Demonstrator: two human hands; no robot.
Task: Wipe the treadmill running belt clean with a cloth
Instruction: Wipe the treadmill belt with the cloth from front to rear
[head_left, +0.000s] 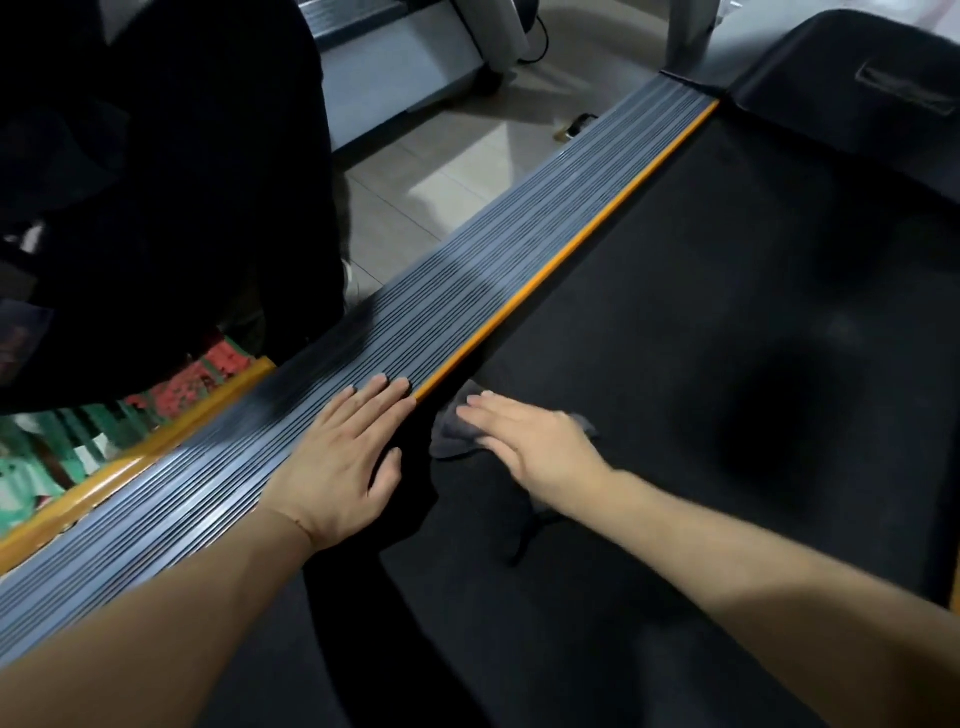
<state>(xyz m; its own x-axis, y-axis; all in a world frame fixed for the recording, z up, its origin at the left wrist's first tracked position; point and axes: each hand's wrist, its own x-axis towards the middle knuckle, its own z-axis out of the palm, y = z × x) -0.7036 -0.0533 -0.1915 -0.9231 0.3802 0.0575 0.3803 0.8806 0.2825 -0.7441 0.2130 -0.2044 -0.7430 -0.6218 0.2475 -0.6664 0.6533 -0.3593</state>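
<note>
Cloth (457, 434) sits on the running belt (701, 364) at 7 o'clock, hard against the orange edge strip (571, 249). Right hand (524, 441) presses it flat, fingers straight, likely for wiping pressure. Left hand (337, 457) open on the ribbed side rail (415, 312), probably bracing.

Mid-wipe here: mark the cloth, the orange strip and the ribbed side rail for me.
cloth (451, 441): head view, on the bare grey fold left of the right hand.
orange strip (571, 254): head view, midway along its length.
ribbed side rail (467, 270): head view, on the grooved top surface.
</note>
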